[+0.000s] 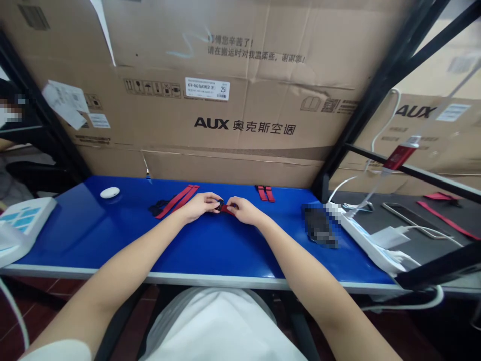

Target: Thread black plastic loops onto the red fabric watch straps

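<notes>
Above the middle of the blue table, my left hand (201,205) pinches a small black piece that looks like a buckle (218,204). A short red strap (227,208) runs from it to my right hand (246,209), whose closed fingers grip the strap's other end. Part of both is hidden by my fingers. Just left of my left hand lie longer red straps (176,201) with a dark black bundle at their near end. Behind and to the right of my right hand is a pair of red strap pieces (266,193) with black ends.
A large cardboard box (240,165) stands behind the blue table (112,235). At left are a white oval object (109,192) and a white device (28,220). A blurred-out dark object (320,225) and a white power strip (361,235) with cables lie at right, beside a black metal frame.
</notes>
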### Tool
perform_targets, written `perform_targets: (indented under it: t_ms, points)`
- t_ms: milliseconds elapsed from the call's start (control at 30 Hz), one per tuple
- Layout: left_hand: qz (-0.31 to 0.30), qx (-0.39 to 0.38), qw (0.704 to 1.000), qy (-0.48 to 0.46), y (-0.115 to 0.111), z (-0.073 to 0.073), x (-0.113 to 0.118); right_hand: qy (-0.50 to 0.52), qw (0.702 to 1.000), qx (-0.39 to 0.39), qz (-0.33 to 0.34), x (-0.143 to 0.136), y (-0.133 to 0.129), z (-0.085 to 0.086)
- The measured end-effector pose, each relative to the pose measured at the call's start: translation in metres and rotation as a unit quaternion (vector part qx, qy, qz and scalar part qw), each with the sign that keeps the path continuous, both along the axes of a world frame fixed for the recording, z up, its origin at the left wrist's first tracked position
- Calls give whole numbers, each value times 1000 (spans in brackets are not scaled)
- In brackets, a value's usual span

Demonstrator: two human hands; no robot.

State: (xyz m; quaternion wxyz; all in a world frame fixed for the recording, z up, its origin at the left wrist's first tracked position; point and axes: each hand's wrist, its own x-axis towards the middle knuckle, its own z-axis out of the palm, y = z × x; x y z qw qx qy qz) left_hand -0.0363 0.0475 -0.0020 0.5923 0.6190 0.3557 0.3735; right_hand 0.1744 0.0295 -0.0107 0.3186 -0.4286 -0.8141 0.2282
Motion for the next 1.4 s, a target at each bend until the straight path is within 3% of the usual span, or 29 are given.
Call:
perform_targets:
  t_ms: [200, 333, 433, 500, 600, 667, 733, 767, 833, 933, 1200, 1333, 1400]
  points:
    - [-36, 0, 999, -6, 0, -3, 0, 49, 995, -42, 73, 5, -1, 2]
    - [-5, -13, 999, -35, -2, -6, 6, 150, 984, -87, 50, -3, -5, 5]
    - [5, -7, 999, -35, -5, -6, 11, 167, 981, -68, 74, -10, -9, 7]
    - [-11, 11, 1000, -5, -6, -2, 10, 150, 983, -53, 88, -12, -10, 7]
    - [-26, 75, 992, 96, -3, 11, -4, 149, 986, -60, 40, -10, -7, 3]
    - [43, 173, 962, 209, 4, 23, -24, 157, 986, -51, -1, -6, -2, 1]
    - [172, 290, 882, 330, 13, 35, -52, 163, 986, -28, -35, -2, 2, 0]
    - [209, 310, 844, 384, 17, 40, -67, 164, 985, -18, -48, 0, 4, -1]
    - [241, 285, 793, 482, 24, 46, -94, 164, 984, -3, -76, 2, 7, -1]
    - [238, 183, 765, 570, 30, 49, -120, 157, 983, -1, -95, 3, 9, -2]
    - [208, 109, 802, 549, 35, 42, -136, 143, 986, -20, -79, 0, 6, -4]
    - [248, 145, 810, 511, 36, 40, -133, 180, 978, -82, -61, -2, 2, -1]
    - [257, 172, 829, 465, 36, 40, -123, 199, 971, -127, -39, -4, 0, 2]
